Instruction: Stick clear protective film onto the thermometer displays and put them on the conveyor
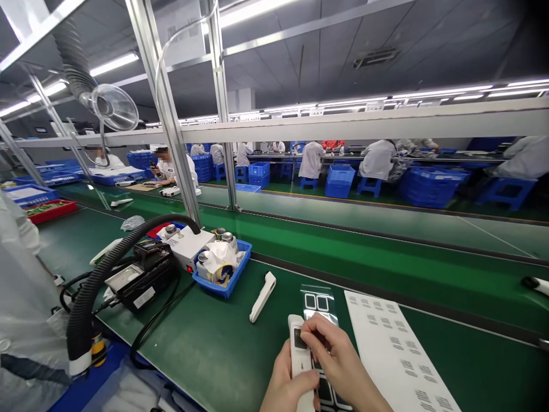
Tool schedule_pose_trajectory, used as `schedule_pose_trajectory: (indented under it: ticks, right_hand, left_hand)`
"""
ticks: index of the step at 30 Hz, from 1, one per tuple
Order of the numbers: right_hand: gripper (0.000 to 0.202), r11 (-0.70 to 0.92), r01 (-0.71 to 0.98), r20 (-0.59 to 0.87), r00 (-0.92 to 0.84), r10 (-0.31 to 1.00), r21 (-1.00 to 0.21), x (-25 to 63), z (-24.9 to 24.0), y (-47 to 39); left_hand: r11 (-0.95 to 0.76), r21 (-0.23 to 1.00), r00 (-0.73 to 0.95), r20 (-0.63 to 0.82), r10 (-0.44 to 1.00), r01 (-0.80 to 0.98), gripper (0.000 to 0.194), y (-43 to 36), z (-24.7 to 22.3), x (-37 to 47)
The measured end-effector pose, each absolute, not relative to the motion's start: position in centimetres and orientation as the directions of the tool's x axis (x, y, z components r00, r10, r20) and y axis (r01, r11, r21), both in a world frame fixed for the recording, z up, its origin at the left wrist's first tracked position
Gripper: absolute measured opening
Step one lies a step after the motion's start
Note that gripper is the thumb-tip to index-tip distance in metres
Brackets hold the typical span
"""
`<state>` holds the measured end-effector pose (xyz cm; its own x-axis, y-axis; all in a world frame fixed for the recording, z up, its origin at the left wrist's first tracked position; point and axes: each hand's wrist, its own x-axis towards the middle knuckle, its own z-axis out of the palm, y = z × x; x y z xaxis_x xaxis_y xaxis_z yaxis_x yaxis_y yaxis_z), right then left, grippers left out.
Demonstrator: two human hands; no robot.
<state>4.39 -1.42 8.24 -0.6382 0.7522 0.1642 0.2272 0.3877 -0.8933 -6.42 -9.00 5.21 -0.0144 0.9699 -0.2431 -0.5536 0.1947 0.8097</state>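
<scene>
My left hand (286,384) is wrapped round a white handheld device (297,357) that looks like a thermometer, with a small dark screen near its top end. It stands tilted, screen facing me. The thumb and forefinger of my right hand (334,349) pinch together at the screen's right edge; whatever is between them is too small to make out. Beneath my hands lies a clear sheet with white-bordered square frames (318,300), partly hidden by them. To the right is a white sheet (397,343) of small printed labels. A second white device (263,296) lies on the bench to the left.
A blue tray (245,260) of cans and tissue stands left, beside a white box (189,243) and a black hose (92,280). A green conveyor (343,237) runs behind the bench. A person's white sleeve (19,252) is at far left. Metal posts (169,114) rise behind.
</scene>
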Motion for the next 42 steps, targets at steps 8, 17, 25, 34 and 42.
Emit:
schedule_pose_trajectory:
  ticks: [8, 17, 25, 34, 42]
  right_hand:
    - [0.029, 0.392, 0.197, 0.203, -0.605, 0.77, -0.898, 4.5, 7.9, -1.1]
    - [0.03, 0.352, 0.187, 0.183, -0.587, 0.789, -0.917, 4.5, 8.0, -1.4]
    - [0.029, 0.39, 0.209, 0.203, -0.588, 0.782, -0.897, 4.5, 7.6, -1.3]
    - [0.028, 0.454, 0.212, 0.275, -0.556, 0.784, -0.865, 4.1, 7.6, -1.4]
    - [0.025, 0.373, 0.2, 0.139, -0.691, 0.709, -0.906, 4.6, 8.5, -0.6]
  left_hand:
    - [0.217, 0.807, -0.045, -0.288, 0.956, -0.549, 0.064, -8.9, 6.1, -5.8]
    - [0.272, 0.793, -0.062, -0.362, 0.93, -0.546, 0.074, -8.6, 5.2, -5.6]
    - [0.33, 0.777, -0.139, -0.467, 0.873, -0.537, 0.102, -8.4, 4.3, -5.5]
    - [0.324, 0.774, -0.192, -0.492, 0.849, -0.544, 0.109, -8.5, 4.0, -5.1]
    - [0.302, 0.767, -0.172, -0.468, 0.867, -0.566, 0.088, -10.0, 3.9, -5.1]
